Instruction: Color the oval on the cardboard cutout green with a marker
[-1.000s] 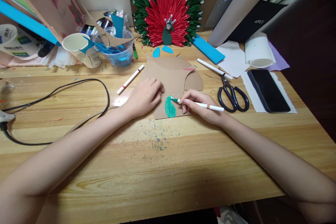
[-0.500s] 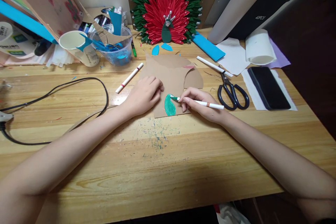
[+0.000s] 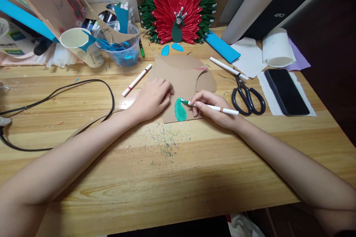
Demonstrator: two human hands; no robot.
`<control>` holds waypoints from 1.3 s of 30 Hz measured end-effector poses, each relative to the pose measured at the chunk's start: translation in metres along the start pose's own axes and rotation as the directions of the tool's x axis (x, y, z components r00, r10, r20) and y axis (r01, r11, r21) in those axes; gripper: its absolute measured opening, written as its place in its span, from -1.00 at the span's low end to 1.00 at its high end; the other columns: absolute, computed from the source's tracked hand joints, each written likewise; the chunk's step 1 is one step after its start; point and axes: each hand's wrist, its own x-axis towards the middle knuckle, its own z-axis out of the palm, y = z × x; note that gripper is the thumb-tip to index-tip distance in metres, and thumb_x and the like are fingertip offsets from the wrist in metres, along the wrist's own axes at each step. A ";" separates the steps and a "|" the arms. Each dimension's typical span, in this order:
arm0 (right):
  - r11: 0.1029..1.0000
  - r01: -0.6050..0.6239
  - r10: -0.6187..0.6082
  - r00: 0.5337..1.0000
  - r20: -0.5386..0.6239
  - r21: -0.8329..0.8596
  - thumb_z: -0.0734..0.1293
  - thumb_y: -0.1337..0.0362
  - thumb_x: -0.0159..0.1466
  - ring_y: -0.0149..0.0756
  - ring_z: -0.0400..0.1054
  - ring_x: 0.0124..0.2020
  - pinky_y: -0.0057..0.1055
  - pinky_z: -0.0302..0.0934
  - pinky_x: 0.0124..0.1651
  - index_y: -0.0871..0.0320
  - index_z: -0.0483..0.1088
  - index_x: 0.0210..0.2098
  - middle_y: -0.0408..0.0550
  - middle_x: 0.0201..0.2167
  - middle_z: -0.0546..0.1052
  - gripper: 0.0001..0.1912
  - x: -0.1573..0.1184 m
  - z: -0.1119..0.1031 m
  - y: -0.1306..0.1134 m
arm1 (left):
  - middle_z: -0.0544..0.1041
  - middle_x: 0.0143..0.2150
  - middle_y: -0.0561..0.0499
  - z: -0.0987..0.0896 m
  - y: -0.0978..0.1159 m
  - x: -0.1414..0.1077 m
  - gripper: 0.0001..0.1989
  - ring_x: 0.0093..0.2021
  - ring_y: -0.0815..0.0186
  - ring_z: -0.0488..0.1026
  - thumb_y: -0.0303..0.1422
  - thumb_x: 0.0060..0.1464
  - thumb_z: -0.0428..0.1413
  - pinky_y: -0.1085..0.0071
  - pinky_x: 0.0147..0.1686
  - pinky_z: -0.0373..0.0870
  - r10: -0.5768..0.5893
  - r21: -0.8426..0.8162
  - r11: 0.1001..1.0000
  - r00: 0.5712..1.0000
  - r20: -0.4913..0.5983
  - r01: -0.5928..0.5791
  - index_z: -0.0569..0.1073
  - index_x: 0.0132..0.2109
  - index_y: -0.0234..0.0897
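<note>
On flat brn cardbd (image 3: pixel 184 79): bean-shaped grn patch (image 3: pixel 180 110).

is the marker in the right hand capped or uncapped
Uncapped: the marker in the right hand shows its bare green end, near the top of the green shape on the cardboard.

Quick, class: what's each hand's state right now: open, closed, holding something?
Left hand: loosely curled on the cardboard; any grip cannot be told.
Right hand: closed, holding the green-tipped marker.

2 hands (image 3: pixel 155 98) (image 3: pixel 217 116), 1 green-tipped marker (image 3: pixel 222 109), 2 blue leaf shapes (image 3: pixel 165 50) (image 3: pixel 177 47), 1 pair scissors (image 3: pixel 241 83), 1 phone (image 3: pixel 287 92).
</note>
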 end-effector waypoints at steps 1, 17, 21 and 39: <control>1.000 -0.004 0.004 1.000 0.000 0.001 0.22 0.15 0.33 -0.36 0.35 -0.39 -0.40 0.19 -0.32 0.16 0.32 -0.24 -0.10 -0.45 0.46 -0.81 0.000 0.000 0.000 | 0.43 -0.21 -0.05 0.000 0.000 0.000 -0.85 -0.20 0.29 0.32 -0.45 0.17 -0.11 0.32 -0.19 0.23 -0.001 0.000 1.000 1.000 0.000 0.001 0.34 -0.20 -0.27; 1.000 -0.007 0.007 1.000 0.003 0.012 0.22 0.18 0.33 -0.36 0.36 -0.39 -0.40 0.20 -0.32 0.14 0.32 -0.24 -0.11 -0.46 0.45 -0.84 0.000 0.000 -0.002 | 0.43 -0.21 -0.06 0.001 -0.001 0.000 -0.85 -0.19 0.27 0.33 -0.44 0.17 -0.11 0.32 -0.19 0.24 0.003 -0.006 1.000 1.000 -0.001 -0.003 0.34 -0.20 -0.26; 1.000 -0.013 0.013 1.000 0.001 0.002 0.22 0.16 0.33 -0.34 0.36 -0.40 -0.39 0.20 -0.33 0.13 0.32 -0.24 -0.11 -0.46 0.46 -0.83 0.000 0.000 -0.002 | 0.43 -0.21 -0.06 0.001 -0.001 0.000 -0.85 -0.19 0.28 0.33 -0.44 0.17 -0.11 0.33 -0.19 0.23 0.001 -0.003 1.000 1.000 -0.001 -0.001 0.34 -0.20 -0.26; 1.000 0.001 -0.001 1.000 -0.029 -0.018 0.24 0.15 0.31 -0.35 0.34 -0.43 -0.38 0.20 -0.35 0.11 0.35 -0.27 -0.12 -0.48 0.46 -0.83 0.000 0.001 -0.002 | 0.43 -0.20 -0.06 0.000 0.000 0.001 -0.86 -0.18 0.26 0.32 -0.45 0.15 -0.09 0.32 -0.19 0.22 0.007 0.018 1.000 1.000 0.003 -0.008 0.34 -0.20 -0.26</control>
